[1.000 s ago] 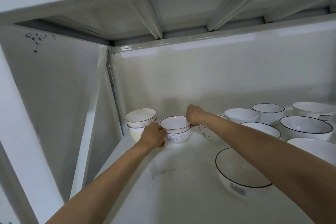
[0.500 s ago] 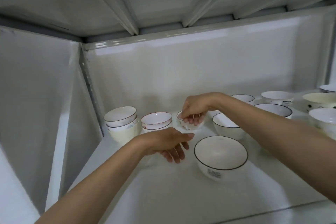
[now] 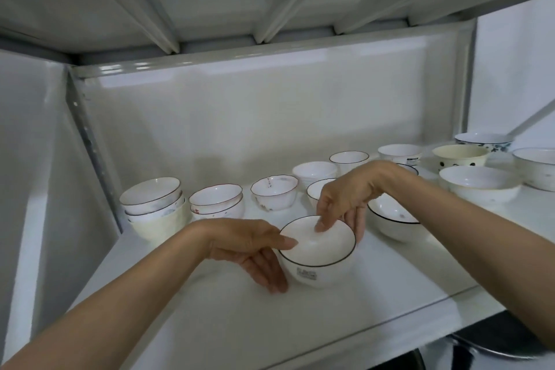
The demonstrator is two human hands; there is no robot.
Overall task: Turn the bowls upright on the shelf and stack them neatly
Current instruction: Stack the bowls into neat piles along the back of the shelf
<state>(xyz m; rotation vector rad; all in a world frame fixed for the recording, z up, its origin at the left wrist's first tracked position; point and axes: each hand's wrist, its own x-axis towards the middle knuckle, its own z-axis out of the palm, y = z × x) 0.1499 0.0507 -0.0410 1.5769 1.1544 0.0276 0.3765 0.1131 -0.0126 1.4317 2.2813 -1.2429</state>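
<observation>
A white bowl with a thin black rim stands upright near the front middle of the white shelf. My left hand holds its left side, thumb on the rim and fingers under the wall. My right hand grips the far rim, fingers dipping inside and thumb outside. At the back left stands a stack of several bowls, then a stack of two red-rimmed bowls, then a single red-rimmed bowl.
More upright bowls fill the right half: a black-rimmed bowl just behind my right arm, a plain white bowl, a cream dotted bowl, and several others along the back wall. A shelf post rises at the left.
My right hand let go of the small red-rimmed bowl and came forward to the black-rimmed bowl. My left hand moved right and took hold of that bowl. The view shifted right.
</observation>
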